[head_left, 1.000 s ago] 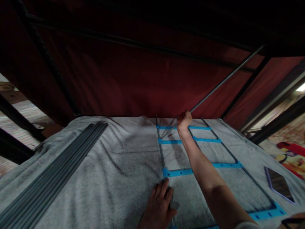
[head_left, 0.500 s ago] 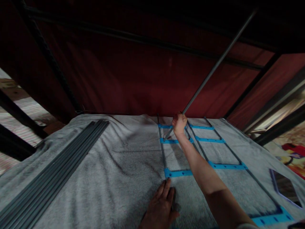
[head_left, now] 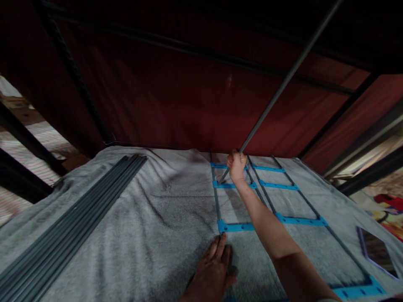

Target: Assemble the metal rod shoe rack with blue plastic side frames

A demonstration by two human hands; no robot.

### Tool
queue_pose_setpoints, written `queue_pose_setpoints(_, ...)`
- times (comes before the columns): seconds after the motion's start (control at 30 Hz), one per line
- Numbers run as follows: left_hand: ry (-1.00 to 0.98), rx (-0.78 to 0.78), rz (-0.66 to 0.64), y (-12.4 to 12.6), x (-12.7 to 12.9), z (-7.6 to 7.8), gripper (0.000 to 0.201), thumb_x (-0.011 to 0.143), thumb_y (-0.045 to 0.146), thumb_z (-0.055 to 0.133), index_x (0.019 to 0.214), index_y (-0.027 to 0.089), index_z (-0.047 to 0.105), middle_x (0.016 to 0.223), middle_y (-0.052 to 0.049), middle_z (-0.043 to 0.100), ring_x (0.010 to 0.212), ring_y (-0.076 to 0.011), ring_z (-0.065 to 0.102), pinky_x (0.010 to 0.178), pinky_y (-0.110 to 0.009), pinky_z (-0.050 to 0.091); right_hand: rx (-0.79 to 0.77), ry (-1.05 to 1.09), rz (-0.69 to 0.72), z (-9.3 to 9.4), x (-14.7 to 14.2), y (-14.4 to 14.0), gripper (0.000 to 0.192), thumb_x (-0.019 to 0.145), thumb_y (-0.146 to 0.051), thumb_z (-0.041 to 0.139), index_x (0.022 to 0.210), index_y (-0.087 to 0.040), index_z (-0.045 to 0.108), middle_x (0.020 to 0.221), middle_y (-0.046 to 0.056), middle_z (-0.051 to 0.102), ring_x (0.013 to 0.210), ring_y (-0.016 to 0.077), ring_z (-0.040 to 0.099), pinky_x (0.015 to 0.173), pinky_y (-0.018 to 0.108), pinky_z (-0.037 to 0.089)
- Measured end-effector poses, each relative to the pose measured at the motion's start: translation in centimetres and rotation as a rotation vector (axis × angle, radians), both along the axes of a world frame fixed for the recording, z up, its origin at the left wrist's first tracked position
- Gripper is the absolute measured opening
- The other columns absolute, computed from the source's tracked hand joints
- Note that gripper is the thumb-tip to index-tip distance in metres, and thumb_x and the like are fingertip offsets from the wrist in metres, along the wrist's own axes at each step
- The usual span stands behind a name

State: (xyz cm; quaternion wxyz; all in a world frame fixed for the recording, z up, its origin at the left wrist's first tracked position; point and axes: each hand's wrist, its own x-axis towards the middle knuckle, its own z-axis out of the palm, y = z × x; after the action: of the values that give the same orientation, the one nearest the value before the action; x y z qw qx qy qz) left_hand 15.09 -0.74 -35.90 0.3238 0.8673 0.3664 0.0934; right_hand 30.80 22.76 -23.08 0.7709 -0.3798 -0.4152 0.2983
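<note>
My right hand [head_left: 236, 164] is closed round a long grey rod [head_left: 285, 82], which slants up to the right. Its lower end meets or lies just over the left end of a blue crosspiece [head_left: 234, 185] with holes; I cannot tell whether it is seated. My left hand [head_left: 211, 267] rests on the grey blanket [head_left: 176, 235], fingers stretched out. Its fingertips are at the near corner of another blue crosspiece [head_left: 239, 227]. Grey rods join these crosspieces into a ladder-like frame. To its right lies a second such frame [head_left: 302, 221], partly behind my right forearm.
A bundle of several grey rods [head_left: 82, 218] lies on the left of the blanket. A phone or tablet [head_left: 378, 251] sits at the right. Dark red cloth [head_left: 176, 105] hangs behind, crossed by dark metal bars [head_left: 189, 49].
The view has shifted slightly. My right hand keeps its hold on the rod, whose slant is almost the same. My left hand stays flat at the near crosspiece.
</note>
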Motion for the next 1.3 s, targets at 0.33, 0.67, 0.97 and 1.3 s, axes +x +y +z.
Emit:
queue_pose_setpoints(0.33, 0.039, 0.087, -0.014, -0.1, 0.7, -1.1, 0.071, 0.086, 0.051, 0.06, 0.144, 0.014, 0.044, 0.161, -0.014, 0.017, 0.146, -0.0311, 0.025, 0.116, -0.041, 0.034, -0.025, -0.034, 0.221, 0.2, -1.2, 2.1, 0.044, 0.071, -0.048, 0.065, 0.058, -0.024, 0.031, 0.045, -0.011, 0.026, 0.036, 0.0042, 0.019, 0.035, 0.021, 0.012)
queue_pose_setpoints(0.67, 0.071, 0.043, -0.048, -0.1, 0.9, -2.8, 0.074, 0.088, 0.047, 0.056, 0.15, 0.013, 0.034, 0.16, -0.016, 0.011, 0.147, -0.0349, 0.02, 0.116, -0.047, 0.032, -0.022, 0.02, 0.243, -0.4, 0.3, 2.0, 0.047, 0.071, -0.047, 0.067, 0.06, -0.024, 0.028, 0.045, -0.012, 0.025, 0.036, 0.0038, 0.019, 0.034, 0.019, 0.013)
queue_pose_setpoints(0.97, 0.039, 0.06, 0.016, -0.5, 1.2, -1.5, 0.069, 0.087, 0.047, 0.059, 0.145, 0.014, 0.043, 0.161, -0.015, 0.014, 0.147, -0.0317, 0.022, 0.116, -0.043, 0.033, -0.023, 0.057, 0.227, -0.4, 1.1, 1.8, 0.048, 0.071, -0.045, 0.067, 0.059, -0.024, 0.026, 0.045, -0.012, 0.021, 0.036, 0.0038, 0.017, 0.033, 0.018, 0.014)
queue_pose_setpoints(1.3, -0.017, 0.157, 0.053, -0.7, 0.8, -2.1, 0.068, 0.087, 0.051, 0.058, 0.143, 0.016, 0.045, 0.16, -0.015, 0.02, 0.146, -0.0299, 0.026, 0.115, -0.042, 0.035, -0.051, 0.032, 0.235, -0.4, 0.1, 0.8, 0.047, 0.065, -0.047, 0.066, 0.054, -0.024, 0.027, 0.042, -0.013, 0.022, 0.036, 0.0035, 0.017, 0.034, 0.018, 0.014)
